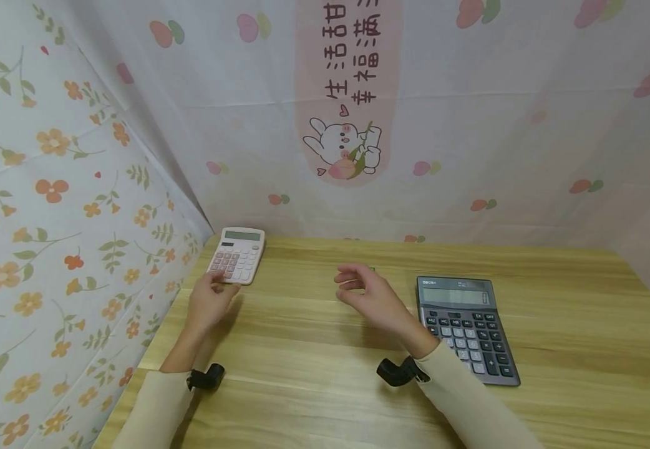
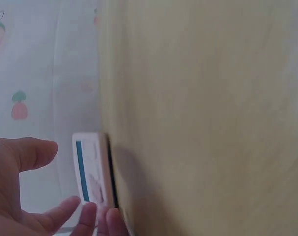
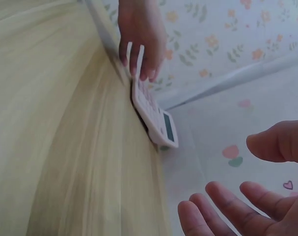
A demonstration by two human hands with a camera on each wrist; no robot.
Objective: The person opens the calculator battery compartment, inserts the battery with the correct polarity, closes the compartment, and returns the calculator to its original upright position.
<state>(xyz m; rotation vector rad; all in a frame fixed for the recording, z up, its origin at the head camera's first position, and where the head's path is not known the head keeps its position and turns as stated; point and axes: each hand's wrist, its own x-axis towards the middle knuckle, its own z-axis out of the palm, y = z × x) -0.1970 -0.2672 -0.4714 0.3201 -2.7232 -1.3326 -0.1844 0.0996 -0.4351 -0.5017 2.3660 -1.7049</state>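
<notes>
A white calculator point(image 1: 249, 255) with pinkish keys lies at the table's far left corner. My left hand point(image 1: 208, 304) is at its near end, fingertips over the lower keys and thumb apart; whether they touch cannot be told. In the left wrist view the fingers point(image 2: 86, 219) are spread beside the calculator point(image 2: 93, 167). Mid-table, my right hand point(image 1: 371, 296) hovers with fingers loosely bent and nothing in it. In the right wrist view its thumb and fingers point(image 3: 227, 201) stand apart. A dark grey calculator point(image 1: 456, 299) lies right of it, partly hidden by the right forearm.
The wooden table point(image 1: 302, 386) meets a white printed curtain point(image 1: 443, 125) at the back and a flowered cloth point(image 1: 50, 249) on the left. Each wrist wears a black camera mount, such as the right one point(image 1: 398, 372).
</notes>
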